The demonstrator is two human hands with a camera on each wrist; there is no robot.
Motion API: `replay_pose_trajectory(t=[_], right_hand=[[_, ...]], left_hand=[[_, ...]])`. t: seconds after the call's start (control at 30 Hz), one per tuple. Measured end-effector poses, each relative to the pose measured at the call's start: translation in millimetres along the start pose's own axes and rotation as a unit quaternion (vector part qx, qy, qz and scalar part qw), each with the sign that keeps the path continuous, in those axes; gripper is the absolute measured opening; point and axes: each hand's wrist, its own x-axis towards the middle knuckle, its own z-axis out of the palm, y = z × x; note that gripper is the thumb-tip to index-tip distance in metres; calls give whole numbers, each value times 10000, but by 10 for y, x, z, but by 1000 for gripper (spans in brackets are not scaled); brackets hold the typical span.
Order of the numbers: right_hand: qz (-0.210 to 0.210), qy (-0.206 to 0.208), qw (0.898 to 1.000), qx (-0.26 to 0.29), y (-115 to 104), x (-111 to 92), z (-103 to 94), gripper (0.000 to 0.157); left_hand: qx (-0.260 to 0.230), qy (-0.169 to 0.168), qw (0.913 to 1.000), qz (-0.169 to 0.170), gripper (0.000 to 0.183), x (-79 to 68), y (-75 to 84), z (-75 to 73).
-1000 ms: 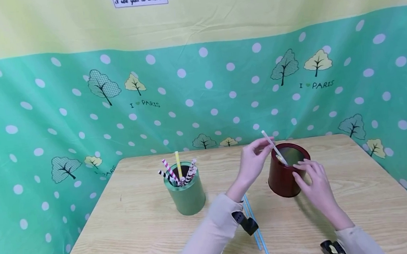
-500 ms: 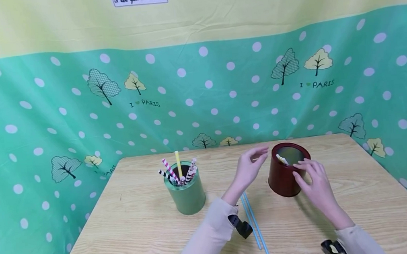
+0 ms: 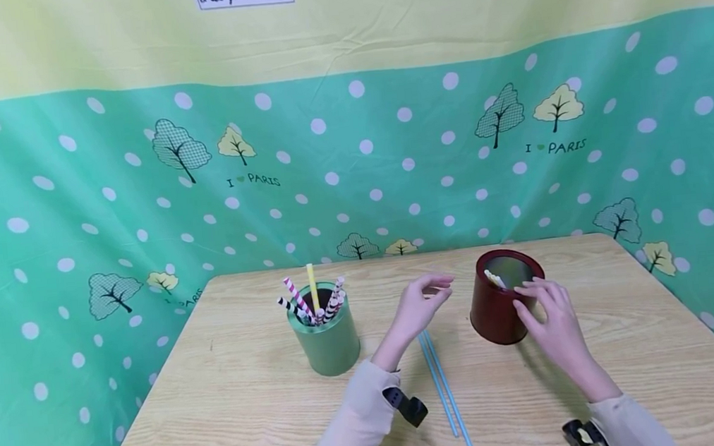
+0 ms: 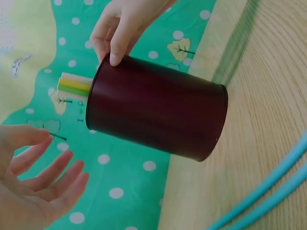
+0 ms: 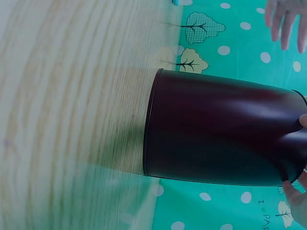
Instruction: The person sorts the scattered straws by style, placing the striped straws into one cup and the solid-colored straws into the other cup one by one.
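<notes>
A dark red canister (image 3: 497,313) stands on the right half of the table, with the ends of a few straws (image 4: 74,86) showing at its mouth. My right hand (image 3: 555,315) holds its near right rim, thumb against the outer wall and fingers at the lip. My left hand (image 3: 417,308) hovers left of the canister, apart from it, with relaxed fingers and nothing in them. Two blue straws (image 3: 446,392) lie side by side on the table between my arms. In the left wrist view, a yellow and a green straw are visible among those in the canister.
A green canister (image 3: 330,349) stands at the left, holding several striped paper straws (image 3: 332,304) and a tall yellow straw (image 3: 313,287). Behind the wooden table (image 3: 232,404) hangs a green and yellow printed cloth (image 3: 365,165).
My left hand has let go of a white straw, which dropped into the dark red canister. The hand then moved left and toward me. My right hand has stayed on the rim.
</notes>
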Motion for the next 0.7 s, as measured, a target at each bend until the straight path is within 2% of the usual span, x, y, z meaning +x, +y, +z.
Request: replay_pose_trajectory(t=[0.07, 0.3, 0.53, 0.7], right_hand=[[-8, 19, 10000, 13, 2, -2, 0, 30], [-25, 81, 10000, 36, 3, 0, -3, 30], [4, 49, 10000, 25, 9, 3, 3, 30], [-3, 51, 10000, 32, 4, 3, 5, 29]], left_hand=[[53, -101, 9998, -140, 20, -38, 12, -35], [678, -320, 9958, -531, 20, -37, -350, -50], [961, -529, 9897, -917, 21, -120, -454, -102], [1048, -608, 9877, -991, 21, -168, -537, -122]])
